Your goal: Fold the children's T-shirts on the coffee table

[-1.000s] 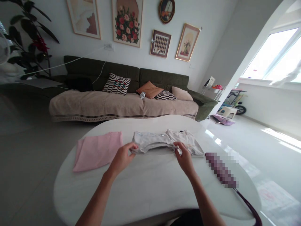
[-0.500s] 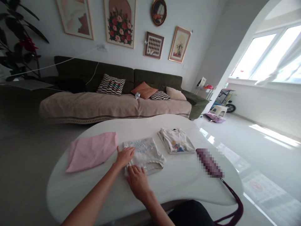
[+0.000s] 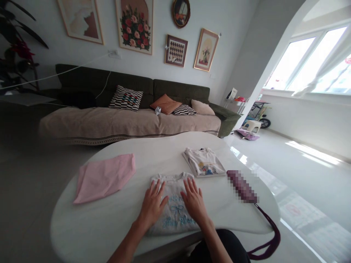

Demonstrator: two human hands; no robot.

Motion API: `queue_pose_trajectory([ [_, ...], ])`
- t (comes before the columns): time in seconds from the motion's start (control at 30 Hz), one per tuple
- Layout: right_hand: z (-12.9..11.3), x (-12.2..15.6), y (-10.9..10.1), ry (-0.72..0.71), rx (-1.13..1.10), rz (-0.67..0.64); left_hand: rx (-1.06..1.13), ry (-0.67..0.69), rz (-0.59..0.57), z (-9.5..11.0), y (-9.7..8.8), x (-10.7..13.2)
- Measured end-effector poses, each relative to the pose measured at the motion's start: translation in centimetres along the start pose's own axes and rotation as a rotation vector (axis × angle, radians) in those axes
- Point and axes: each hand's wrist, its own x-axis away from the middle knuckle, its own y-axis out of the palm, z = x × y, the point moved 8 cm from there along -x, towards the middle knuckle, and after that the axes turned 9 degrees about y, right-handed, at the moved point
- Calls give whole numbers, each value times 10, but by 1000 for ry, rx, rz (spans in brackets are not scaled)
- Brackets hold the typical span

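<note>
White folded shirt [image 3: 175, 208] (blue bow print) lies on the table [image 3: 90, 226], near its front edge. Left hand [image 3: 152, 205] and right hand [image 3: 193, 200] press flat on it, fingers spread, gripping nothing. Its collar points away, long side running front to back.

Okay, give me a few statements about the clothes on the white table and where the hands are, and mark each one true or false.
1. Both hands lie flat on the grey folded shirt with the blue bow print. True: left hand and right hand rest on it with fingers spread.
2. The pink cloth lies under the right hand. False: it lies apart, to the left of both hands, untouched.
3. A white folded shirt with a colourful print lies beyond the grey one, to the right. True.
4. The white table holds a stack of plates. False: only the clothes and a blurred purple item with a strap show.
5. The left hand grips a hanger. False: it is open, palm down.
</note>
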Motion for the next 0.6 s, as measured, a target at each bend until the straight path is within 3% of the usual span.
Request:
queue_pose_trajectory([
  [0.13, 2, 20, 24, 10, -46, -39, -39, -16, -105, -30, 19, 3],
  [0.27, 41, 16, 10, 246, -91, 62, 14, -152, 94, -48, 8, 16],
  [0.37, 59, 12, 7, 338, -171, 21, 112, -320, 165, -61, 7, 22],
  [0.47, 60, 9, 9, 327, -295, -24, 461, -445, 81, -62, 21, 16],
  [0.6, 68, 1, -11, 262, -419, 87, 1176, -511, -67, -26, 31, -3],
])
